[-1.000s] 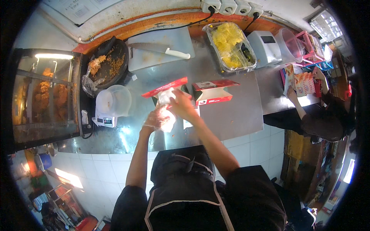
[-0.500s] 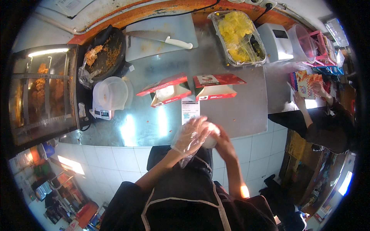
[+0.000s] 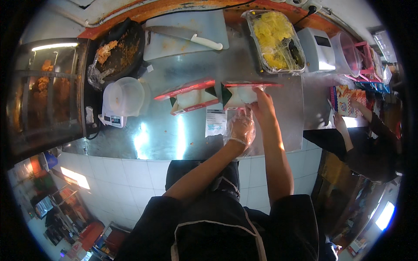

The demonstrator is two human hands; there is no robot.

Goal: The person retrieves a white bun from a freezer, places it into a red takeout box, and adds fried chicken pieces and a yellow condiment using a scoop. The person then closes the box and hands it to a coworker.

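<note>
Two red and white folding cardboard boxes lie side by side on the steel counter. A pale bundle shows inside the left box [image 3: 191,99]. My right hand [image 3: 264,106], bare, reaches into the opening of the right box [image 3: 233,100], its fingers bent around a white rounded bundle [image 3: 248,93] partly hidden by hand and cardboard. In a loose clear plastic glove, my left hand [image 3: 240,129] is at that box's front edge, fingertips closed on it. A printed paper slip [image 3: 215,122] lies just left of the glove.
A white-handled knife [image 3: 204,41] rests on a cutting board [image 3: 187,26]. Beyond the boxes stands a film-covered tray of yellow food [image 3: 272,39]. At left are a black pan [image 3: 126,58], a scale with a plastic bowl [image 3: 123,96] and a heated display case [image 3: 48,95]. A co-worker [image 3: 370,143] works at right.
Both hands have moved forward and to the right, from near my body to the right box. The white bundle they held is now in its opening.
</note>
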